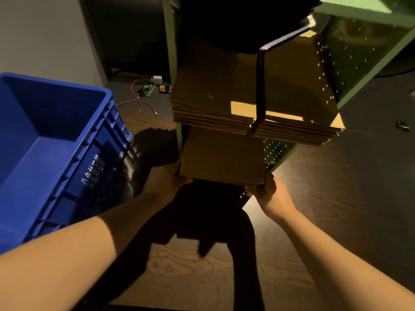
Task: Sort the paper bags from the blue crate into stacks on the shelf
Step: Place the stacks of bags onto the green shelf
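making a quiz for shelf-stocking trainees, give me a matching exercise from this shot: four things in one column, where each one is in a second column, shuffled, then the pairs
Things
1. blue crate
2. upper stack of paper bags
3. lower stack of paper bags
4. red wires

Places
A. held at its near corners by the left hand and right hand
B. on the table, behind the crate
C. on the green shelf, under a black strap
D. at the left, on the table

Pairs: 1-D, 2-C, 3-A, 4-B
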`<state>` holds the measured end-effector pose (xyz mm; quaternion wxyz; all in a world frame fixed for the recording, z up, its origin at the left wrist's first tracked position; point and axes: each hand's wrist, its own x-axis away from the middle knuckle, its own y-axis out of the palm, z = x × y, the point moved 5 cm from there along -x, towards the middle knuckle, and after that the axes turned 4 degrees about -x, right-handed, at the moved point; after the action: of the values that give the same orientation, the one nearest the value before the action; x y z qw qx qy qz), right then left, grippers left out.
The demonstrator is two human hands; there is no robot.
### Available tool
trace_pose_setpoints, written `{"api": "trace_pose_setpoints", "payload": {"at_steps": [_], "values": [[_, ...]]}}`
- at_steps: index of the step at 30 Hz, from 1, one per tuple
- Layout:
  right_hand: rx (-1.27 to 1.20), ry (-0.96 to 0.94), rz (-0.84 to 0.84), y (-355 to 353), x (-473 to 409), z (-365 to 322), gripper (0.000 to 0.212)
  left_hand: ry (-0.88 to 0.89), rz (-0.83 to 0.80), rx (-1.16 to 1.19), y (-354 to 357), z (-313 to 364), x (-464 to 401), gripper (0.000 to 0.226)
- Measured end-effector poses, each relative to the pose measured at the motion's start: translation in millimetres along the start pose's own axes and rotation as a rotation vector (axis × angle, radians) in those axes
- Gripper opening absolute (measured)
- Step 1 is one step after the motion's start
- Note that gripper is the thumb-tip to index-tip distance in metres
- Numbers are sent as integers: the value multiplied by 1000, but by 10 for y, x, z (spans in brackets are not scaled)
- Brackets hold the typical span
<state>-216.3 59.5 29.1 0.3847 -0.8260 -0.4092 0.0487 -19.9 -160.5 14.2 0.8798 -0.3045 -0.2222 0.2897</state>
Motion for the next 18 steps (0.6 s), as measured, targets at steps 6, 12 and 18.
{"api": "trace_pose_setpoints", "payload": {"at_steps": [6,12,18], "values": [[25,21,31,14,-17,11,6,-8,-28,19,-11,1,-9,40],[52,14,64,-8,-39,45,2,9,19,53,29,33,43,22],[-147,-88,-29,5,104,26,46,42,-15,146,-7,64,75,96]]}}
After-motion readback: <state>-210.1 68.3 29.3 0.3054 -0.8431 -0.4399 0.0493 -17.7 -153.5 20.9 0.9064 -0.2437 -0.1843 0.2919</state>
